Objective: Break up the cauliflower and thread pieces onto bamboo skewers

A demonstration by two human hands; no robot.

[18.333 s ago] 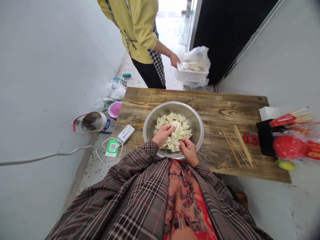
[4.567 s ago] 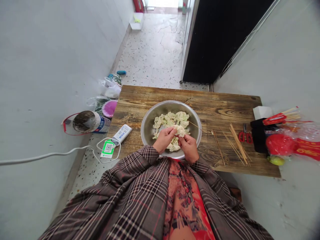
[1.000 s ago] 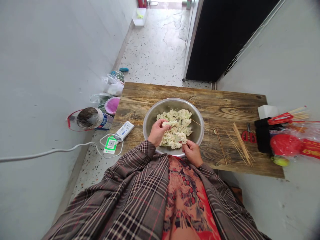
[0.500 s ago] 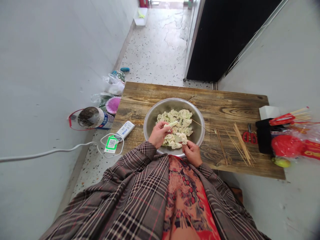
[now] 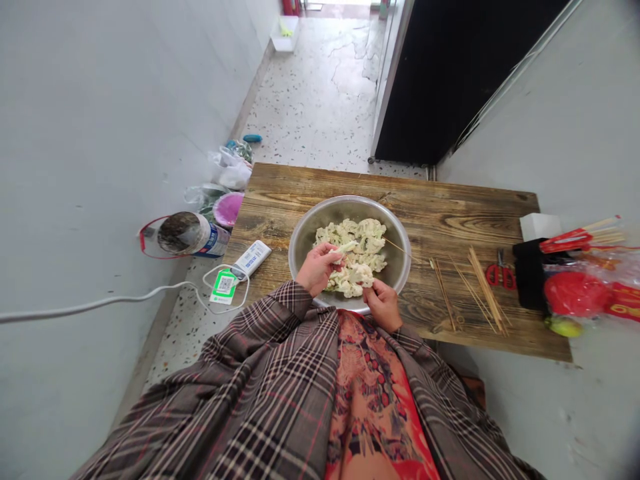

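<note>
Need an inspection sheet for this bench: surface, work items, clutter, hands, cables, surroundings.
Surface: brown rectangular wooden table.
Work items: round silver metal bowl holding off-white cauliflower florets; thin tan wooden skewers right of it.
Clutter: red-handled metal scissors, white rectangular device.
Hands: left bare hand grips a slim pale-green cauliflower piece; right bare hand holds a bumpy off-white floret.
Cables: white cord from the left, looping near the device.
Surroundings: white-and-blue cylindrical bucket left of the table.
</note>
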